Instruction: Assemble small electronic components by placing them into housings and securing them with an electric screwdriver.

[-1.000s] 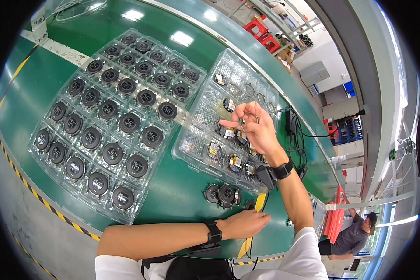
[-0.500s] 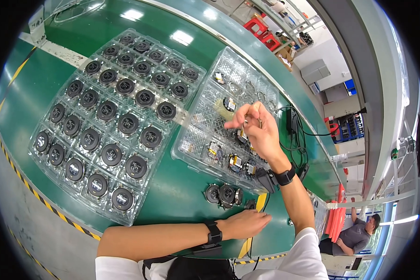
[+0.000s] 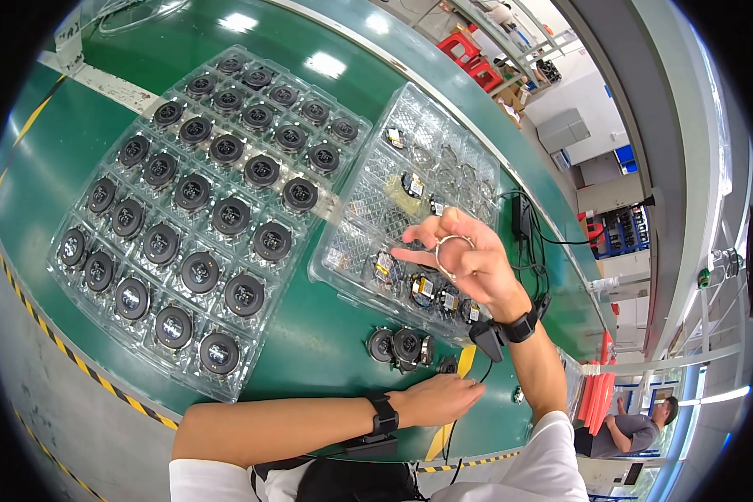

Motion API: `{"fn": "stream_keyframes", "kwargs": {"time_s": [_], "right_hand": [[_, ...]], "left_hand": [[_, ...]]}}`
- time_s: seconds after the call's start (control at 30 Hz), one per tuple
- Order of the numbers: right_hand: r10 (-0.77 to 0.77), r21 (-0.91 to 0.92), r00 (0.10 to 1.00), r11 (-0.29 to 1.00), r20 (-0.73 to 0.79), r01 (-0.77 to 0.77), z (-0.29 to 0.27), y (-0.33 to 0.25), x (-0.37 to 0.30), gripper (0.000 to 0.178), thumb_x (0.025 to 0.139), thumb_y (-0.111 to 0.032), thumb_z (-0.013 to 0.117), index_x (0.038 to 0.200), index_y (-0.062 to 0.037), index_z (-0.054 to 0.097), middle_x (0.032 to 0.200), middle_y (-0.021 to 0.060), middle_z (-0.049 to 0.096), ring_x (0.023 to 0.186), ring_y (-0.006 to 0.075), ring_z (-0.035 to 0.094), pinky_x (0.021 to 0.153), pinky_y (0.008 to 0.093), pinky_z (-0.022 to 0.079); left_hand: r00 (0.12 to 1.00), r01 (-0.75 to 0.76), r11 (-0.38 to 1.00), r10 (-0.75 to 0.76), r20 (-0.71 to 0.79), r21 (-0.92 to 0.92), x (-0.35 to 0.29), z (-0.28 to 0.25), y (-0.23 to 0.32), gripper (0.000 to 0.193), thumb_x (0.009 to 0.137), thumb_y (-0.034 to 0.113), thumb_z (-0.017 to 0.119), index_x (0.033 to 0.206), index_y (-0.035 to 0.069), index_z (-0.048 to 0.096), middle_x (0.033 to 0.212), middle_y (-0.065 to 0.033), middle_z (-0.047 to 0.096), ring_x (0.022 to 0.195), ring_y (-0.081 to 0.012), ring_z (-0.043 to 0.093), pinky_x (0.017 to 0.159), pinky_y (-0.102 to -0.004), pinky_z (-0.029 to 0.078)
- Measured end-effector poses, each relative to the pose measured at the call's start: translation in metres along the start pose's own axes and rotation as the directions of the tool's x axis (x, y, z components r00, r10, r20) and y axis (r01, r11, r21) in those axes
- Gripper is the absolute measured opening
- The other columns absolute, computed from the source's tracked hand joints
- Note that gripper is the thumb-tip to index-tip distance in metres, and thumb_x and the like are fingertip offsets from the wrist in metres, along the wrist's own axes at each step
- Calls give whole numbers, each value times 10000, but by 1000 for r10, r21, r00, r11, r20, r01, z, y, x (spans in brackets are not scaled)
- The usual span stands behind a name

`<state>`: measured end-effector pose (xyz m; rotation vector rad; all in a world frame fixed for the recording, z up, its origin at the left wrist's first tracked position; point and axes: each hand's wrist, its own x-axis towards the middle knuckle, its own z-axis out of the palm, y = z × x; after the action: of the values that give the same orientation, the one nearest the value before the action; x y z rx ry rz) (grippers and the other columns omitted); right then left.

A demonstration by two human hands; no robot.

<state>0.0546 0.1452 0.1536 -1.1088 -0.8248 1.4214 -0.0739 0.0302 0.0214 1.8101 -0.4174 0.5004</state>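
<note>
A worker's right hand (image 3: 473, 266) pinches a thin metal ring (image 3: 438, 254) between thumb and fingers above the near part of a clear tray (image 3: 333, 259) at right. The left hand (image 3: 440, 400) rests at the green table's near side, beside a small black part (image 3: 448, 366); whether its fingers grip anything cannot be told. Black round parts (image 3: 228, 216) fill another tray (image 3: 226, 388) at left.

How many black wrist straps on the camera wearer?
2: the left-wrist strap and the right-wrist strap. Both wrists are in view, so none seem hidden.
</note>
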Motion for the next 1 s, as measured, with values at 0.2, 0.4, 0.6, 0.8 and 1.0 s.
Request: {"fn": "stream_keyframes", "kwargs": {"time_s": [0.2,0.4,0.6,0.8,1.0], "right_hand": [[-87,59,996,995,36,85,-8,-16,1,349,683,137,485,917,-116,434,970,80,537,1048,289,611,1095,618,461],[-208,-363,975,917,-80,166,-26,-2,19,300,802,137,478,913,-125,382,1065,95,590,993,235,599,997,442,494],[-121,-643,973,765,-196,-34,-40,4,13,294,795,169,424,935,-90,417,1169,113,619,1066,219,606,1014,374,471],[-117,-908,991,407,60,103,-35,5,0,435,706,202,349,1039,-24,514,1214,132,619,1201,268,580,1098,394,415],[-15,-957,978,203,206,205,-21,-12,-13,500,671,213,312,1066,-5,528,1232,152,617,1241,295,554,1133,437,387]], "left_hand": [[999,25,1000,-25,44,-7,2,-3,3,140,1011,136,545,988,0,523,849,-163,604,778,-373,635,722,-469,519],[999,16,1000,-16,44,4,2,-2,2,143,1016,137,539,986,0,517,845,-164,602,774,-377,629,724,-476,516],[1000,3,1000,-3,20,-23,0,-1,1,145,1017,135,537,984,-5,514,840,-168,601,779,-383,628,727,-481,515],[998,26,1000,-25,57,-18,1,-1,0,142,1017,131,534,993,-8,515,834,-173,604,785,-381,632,723,-482,517],[999,9,1000,-8,39,-25,1,0,0,144,1020,133,532,993,-8,517,829,-173,606,784,-384,634,721,-487,517]]}}
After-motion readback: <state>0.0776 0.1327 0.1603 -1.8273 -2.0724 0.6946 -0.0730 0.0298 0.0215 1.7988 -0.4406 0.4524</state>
